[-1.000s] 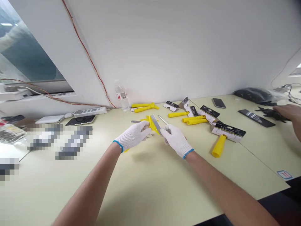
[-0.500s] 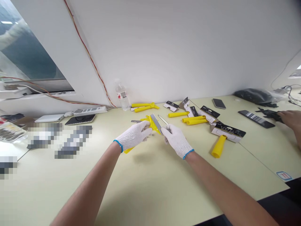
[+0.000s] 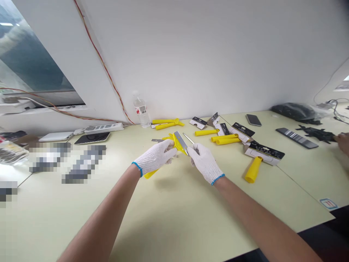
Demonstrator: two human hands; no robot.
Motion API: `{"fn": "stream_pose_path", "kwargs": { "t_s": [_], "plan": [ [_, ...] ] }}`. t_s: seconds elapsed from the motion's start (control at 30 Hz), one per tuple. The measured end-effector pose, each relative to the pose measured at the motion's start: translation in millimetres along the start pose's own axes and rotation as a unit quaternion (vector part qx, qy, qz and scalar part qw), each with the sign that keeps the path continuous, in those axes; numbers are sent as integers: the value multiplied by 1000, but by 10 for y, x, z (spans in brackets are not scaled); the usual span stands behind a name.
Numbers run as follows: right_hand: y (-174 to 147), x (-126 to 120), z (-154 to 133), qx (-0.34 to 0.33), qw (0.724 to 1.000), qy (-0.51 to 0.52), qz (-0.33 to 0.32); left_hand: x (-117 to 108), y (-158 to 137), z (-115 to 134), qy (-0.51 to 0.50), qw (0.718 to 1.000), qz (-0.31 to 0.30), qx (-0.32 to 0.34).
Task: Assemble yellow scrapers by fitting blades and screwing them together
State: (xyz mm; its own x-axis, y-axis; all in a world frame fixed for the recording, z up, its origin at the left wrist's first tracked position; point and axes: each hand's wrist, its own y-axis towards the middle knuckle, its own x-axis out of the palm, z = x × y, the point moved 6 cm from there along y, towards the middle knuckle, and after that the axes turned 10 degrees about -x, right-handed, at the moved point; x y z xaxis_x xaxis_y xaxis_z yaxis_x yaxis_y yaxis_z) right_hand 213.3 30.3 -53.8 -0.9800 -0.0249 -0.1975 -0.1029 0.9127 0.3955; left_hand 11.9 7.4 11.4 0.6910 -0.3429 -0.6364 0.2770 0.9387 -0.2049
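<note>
Taking the clock face as centred on the yellow scraper head (image 3: 176, 146), with 12 toward the wall (image 3: 207, 58), the gloved left hand (image 3: 156, 157) comes in from 8 o'clock and its grip is pinched on that head, which sits between the two hands above the counter (image 3: 174, 218). A flat metal blade (image 3: 180, 141) lies along the scraper head, slanting from 11 down to 5. The gloved right hand (image 3: 203, 160) stands at 4 with its fingertips at the blade's lower end; a slim metal rod (image 3: 188, 138) juts from behind its fingers, and I cannot tell whether its grip is closed on either. A yellow handle end (image 3: 151, 174) shows below the left hand at 8. Near the wall, more yellow handles (image 3: 166, 124) lie at 11, with a clear bottle (image 3: 142, 111) just beyond them. Other yellow handles (image 3: 227, 139) lie at 3 beside black-and-white cards (image 3: 264, 153). Far out at 3, a co-worker's hand (image 3: 344, 142) is by black pieces (image 3: 316, 134).
</note>
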Motion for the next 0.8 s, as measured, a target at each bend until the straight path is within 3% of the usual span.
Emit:
{"fn": "stream_pose_path", "kwargs": {
  "t_s": [0.4,0.8],
  "plan": [
    [10,6,206,-36,998,51,9,19,-7,14,-20,1000,-5,11],
    [69,33,155,-42,995,91,-14,40,21,11,-29,999,17,-1]
  ]
}}
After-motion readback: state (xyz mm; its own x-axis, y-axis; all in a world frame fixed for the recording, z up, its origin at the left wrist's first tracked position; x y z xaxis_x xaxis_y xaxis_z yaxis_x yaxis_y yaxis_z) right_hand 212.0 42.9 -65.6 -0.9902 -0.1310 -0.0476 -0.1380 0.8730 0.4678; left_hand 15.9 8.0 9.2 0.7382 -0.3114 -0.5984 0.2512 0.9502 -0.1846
